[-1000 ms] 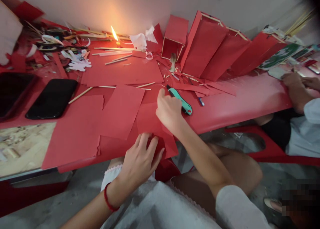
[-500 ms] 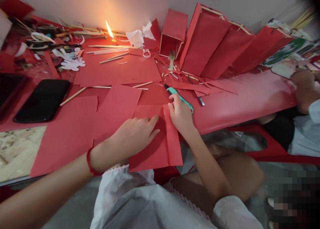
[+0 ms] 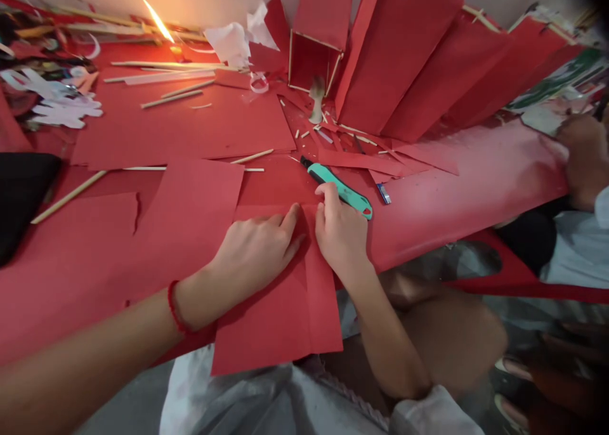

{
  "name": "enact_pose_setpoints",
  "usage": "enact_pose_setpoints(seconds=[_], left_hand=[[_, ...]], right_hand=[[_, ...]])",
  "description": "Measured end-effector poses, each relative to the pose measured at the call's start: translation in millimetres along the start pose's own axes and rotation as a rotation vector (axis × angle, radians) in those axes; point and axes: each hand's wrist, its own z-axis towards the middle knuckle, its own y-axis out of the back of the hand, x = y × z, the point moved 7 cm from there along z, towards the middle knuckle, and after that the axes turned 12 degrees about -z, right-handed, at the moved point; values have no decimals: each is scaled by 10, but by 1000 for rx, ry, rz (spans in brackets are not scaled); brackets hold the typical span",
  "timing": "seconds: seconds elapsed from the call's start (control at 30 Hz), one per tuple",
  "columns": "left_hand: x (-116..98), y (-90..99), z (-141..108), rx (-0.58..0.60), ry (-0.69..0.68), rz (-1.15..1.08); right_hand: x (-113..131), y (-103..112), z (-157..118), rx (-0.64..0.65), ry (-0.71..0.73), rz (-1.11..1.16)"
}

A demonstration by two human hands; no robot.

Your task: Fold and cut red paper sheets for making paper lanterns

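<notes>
A creased sheet of red paper (image 3: pixel 271 333) lies under both hands and hangs over the table's front edge. My left hand (image 3: pixel 257 248) rests palm-down on it, index finger stretched toward the crease and thumb apart, holding nothing. At the sheet's upper right edge, my right hand (image 3: pixel 340 229) has curled fingers closed on the folded strip; its fingertips are partly hidden. Just beyond that hand, close to its knuckles, lies a teal utility knife (image 3: pixel 342 191) with a black tip.
A lit candle (image 3: pixel 176 51) burns at the back left near thin sticks (image 3: pixel 166 77). Red paper boxes (image 3: pixel 399 61) stand at the back right, paper scraps before them. A black phone (image 3: pixel 23 194) lies left. Another person's hand (image 3: pixel 583 156) is at the far right.
The view has shifted closer and rightward. Both hands stay on the red paper; my left index finger now reaches nearer its top edge, and the sheet overhangs the table edge further.
</notes>
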Motion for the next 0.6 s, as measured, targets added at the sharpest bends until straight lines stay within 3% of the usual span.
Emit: enact_pose_setpoints(seconds=[0.43, 0.6], left_hand=[[-33, -152, -16, 111, -73, 117], [-25, -144, -20, 94, -64, 78]], right_hand=[[23, -69, -1, 157, -43, -84], [-41, -27, -40, 104, -99, 19]])
